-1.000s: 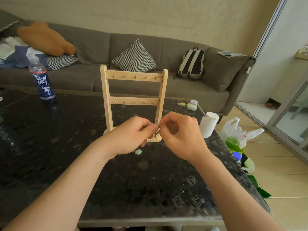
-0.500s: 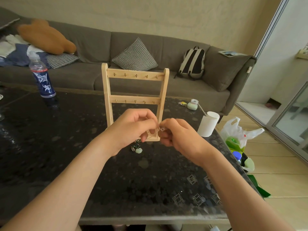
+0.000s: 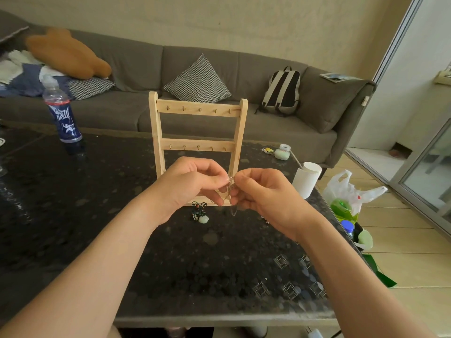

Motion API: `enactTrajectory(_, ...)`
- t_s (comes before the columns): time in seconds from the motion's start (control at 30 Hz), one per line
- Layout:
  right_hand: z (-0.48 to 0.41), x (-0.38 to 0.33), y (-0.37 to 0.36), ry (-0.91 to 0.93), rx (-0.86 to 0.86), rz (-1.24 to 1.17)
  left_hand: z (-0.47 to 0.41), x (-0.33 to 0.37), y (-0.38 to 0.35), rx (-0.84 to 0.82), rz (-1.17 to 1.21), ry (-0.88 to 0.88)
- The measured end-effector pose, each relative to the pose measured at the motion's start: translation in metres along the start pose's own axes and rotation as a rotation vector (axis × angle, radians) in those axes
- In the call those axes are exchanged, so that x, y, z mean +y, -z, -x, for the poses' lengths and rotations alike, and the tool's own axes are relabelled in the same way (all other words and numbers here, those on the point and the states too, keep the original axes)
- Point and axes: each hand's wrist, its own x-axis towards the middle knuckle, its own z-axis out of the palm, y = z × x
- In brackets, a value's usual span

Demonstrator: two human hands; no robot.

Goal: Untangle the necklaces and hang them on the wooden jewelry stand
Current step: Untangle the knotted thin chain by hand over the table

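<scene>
Both forearms extended forward, left hand (image 3: pixel 188 184) and right hand (image 3: pixel 263 193) raised close together, fingertips pinched

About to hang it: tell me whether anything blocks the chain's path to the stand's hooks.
Nothing visible does. The left hand and right hand pinch the chain before the wooden stand; its hooks look bare.

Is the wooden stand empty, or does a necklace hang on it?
Empty: the visible hooks on both bars of the wooden stand carry nothing.
</scene>
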Motion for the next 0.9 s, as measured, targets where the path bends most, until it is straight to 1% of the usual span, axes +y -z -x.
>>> enactTrajectory(0.13, 0.0, -0.001, 0.001, 0.029, 0.146, -0.029, 0.003, 0.003, -0.002, 0.042, -0.06, -0.013)
enactTrajectory(0.23, 0.0, 0.0, 0.002, 0.051, 0.207, -0.038, 0.001, 0.002, -0.006, 0.095, -0.102, -0.031)
enactTrajectory(0.37, 0.0, 0.001, 0.003, 0.058, 0.214, -0.033, -0.002, -0.002, -0.011, 0.134, -0.081, -0.034)
enactTrajectory(0.57, -0.002, 0.004, 0.003, 0.07, 0.193, 0.05, -0.002, 0.002, -0.016, 0.189, -0.098, -0.029)
enactTrajectory(0.63, -0.003, 0.004, 0.003, 0.076, 0.202, 0.052, -0.003, 0.002, -0.016, 0.206, -0.045, -0.02)
enactTrajectory(0.67, -0.004, 0.005, 0.003, 0.077, 0.213, 0.05, -0.005, 0.001, -0.015, 0.22, 0.039, -0.009)
enactTrajectory(0.73, -0.005, 0.006, 0.004, 0.073, 0.231, 0.043, -0.006, 0.002, -0.014, 0.206, 0.277, 0.027)
enactTrajectory(0.77, -0.006, 0.006, 0.004, 0.068, 0.232, 0.038, -0.007, 0.003, -0.013, 0.187, 0.368, 0.036)
enactTrajectory(0.8, -0.006, 0.005, 0.003, 0.059, 0.225, 0.033, -0.007, 0.003, -0.012, 0.183, 0.409, 0.036)
enactTrajectory(0.83, -0.006, 0.005, 0.002, 0.048, 0.218, 0.026, -0.007, 0.001, -0.012, 0.194, 0.402, 0.029)
enactTrajectory(0.87, -0.007, 0.005, 0.001, 0.034, 0.214, 0.012, -0.007, -0.001, -0.012, 0.221, 0.34, 0.018)
enactTrajectory(0.9, -0.007, 0.003, 0.0, 0.02, 0.211, -0.017, -0.007, -0.002, -0.014, 0.261, 0.225, 0.009)
